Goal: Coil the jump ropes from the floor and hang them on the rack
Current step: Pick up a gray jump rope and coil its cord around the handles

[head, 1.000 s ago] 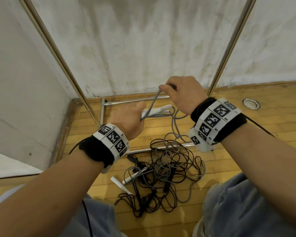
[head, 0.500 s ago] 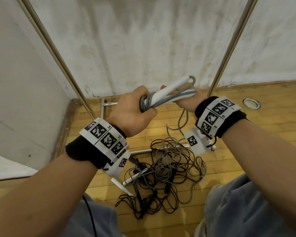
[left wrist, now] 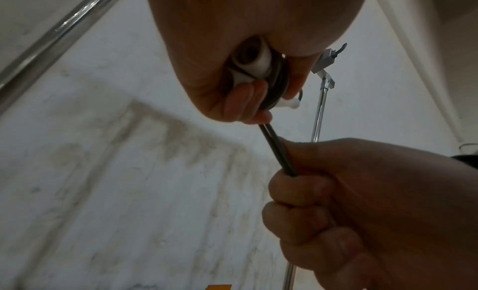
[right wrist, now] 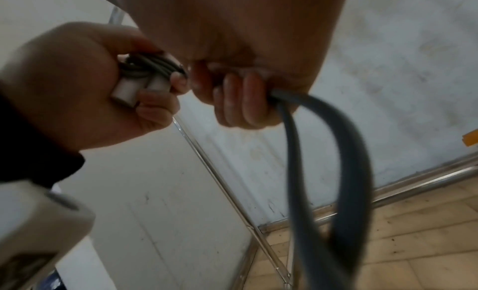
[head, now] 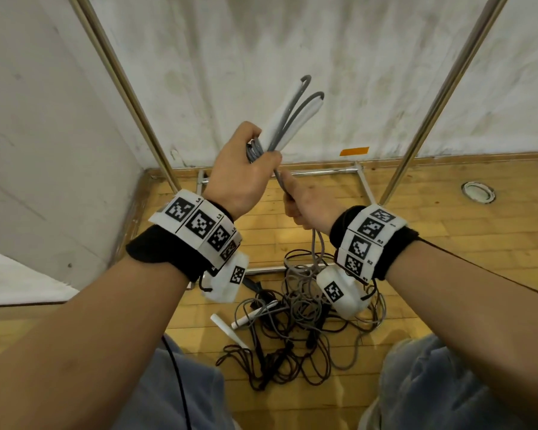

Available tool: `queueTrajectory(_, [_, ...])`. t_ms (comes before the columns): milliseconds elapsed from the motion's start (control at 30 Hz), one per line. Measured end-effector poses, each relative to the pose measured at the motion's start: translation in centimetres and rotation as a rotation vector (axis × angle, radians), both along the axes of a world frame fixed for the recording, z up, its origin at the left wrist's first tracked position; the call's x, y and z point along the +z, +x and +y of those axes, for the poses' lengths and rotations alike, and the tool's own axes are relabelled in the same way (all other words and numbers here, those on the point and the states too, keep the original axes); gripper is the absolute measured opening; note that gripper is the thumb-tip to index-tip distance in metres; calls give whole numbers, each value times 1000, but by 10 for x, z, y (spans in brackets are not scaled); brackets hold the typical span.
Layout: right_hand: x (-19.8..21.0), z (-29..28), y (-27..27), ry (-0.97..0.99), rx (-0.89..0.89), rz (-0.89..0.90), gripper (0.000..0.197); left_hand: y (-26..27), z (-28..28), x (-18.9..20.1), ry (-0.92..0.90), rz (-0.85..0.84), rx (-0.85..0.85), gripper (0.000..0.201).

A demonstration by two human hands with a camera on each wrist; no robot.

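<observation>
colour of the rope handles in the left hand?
White plastic handles, grey cord; clearest in the head view.

The wooden floor [head: 448, 243] meets a stained white wall [head: 292, 57]. A round metal fitting [head: 478, 191], maybe a drain, sits in the floor. Orange tape [head: 354, 151] is on the wall.

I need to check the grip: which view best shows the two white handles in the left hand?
Head view: both white handles stick up from the left hand, grey rope wound round them. The left wrist view shows only their butt ends inside the fist; the right wrist view shows their ends, blurred.
</observation>
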State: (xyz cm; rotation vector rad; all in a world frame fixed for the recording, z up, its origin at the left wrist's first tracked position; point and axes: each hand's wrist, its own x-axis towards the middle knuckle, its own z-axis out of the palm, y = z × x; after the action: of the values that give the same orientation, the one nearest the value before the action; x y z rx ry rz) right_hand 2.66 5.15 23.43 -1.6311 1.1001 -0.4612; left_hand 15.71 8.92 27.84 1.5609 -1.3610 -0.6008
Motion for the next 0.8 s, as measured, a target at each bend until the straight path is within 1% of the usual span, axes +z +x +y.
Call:
queueTrajectory(33, [-1,1,-1,-85,-7,17,51,0,-2,0,-4,2,17,20])
queueTrajectory(133, [-6,2,-4,-314,2,31,24,0,-4,1,-17,45,41,21])
queueTrajectory(167, [-7,1,-5,-374,17,72,21,0,-3,2,-24,71,30,21])
queueTrajectory(233, [-9,-1,-8,-441,35,191,25,1,-2,5,-48,114,11,21])
queueTrajectory(267, [-9,-3,-10,-447,31,244,31,3,-2,6,-62,122,17,20])
queueTrajectory(300, [-9,-5,-12,-433,21,276,36,5,-3,6,-74,121,29,20])
queueTrajectory(333, [-8,-6,-14,-412,10,279,38,7,-5,5,-82,99,49,21])
queueTrajectory(367, [-7,-7,-15,-403,2,266,35,11,-6,3,-85,47,77,22])
queueTrajectory(433, [-3,-8,-15,-439,-8,230,29,21,-11,-2,-64,-120,132,24])
queueTrajectory(500, [2,-8,-14,-482,10,206,31,31,-15,-9,-2,-261,158,24])
queueTrajectory(567, [9,-5,-15,-480,56,204,37,39,-16,-17,74,-380,145,23])
queueTrajectory(633, [14,-2,-15,-477,103,232,39,43,-15,-25,152,-497,99,24])
queueTrajectory(733, [21,3,-16,-505,164,294,37,42,-17,-36,216,-645,52,25])
queueTrajectory(800, [25,6,-15,-527,210,312,32,38,-20,-42,224,-696,46,25])
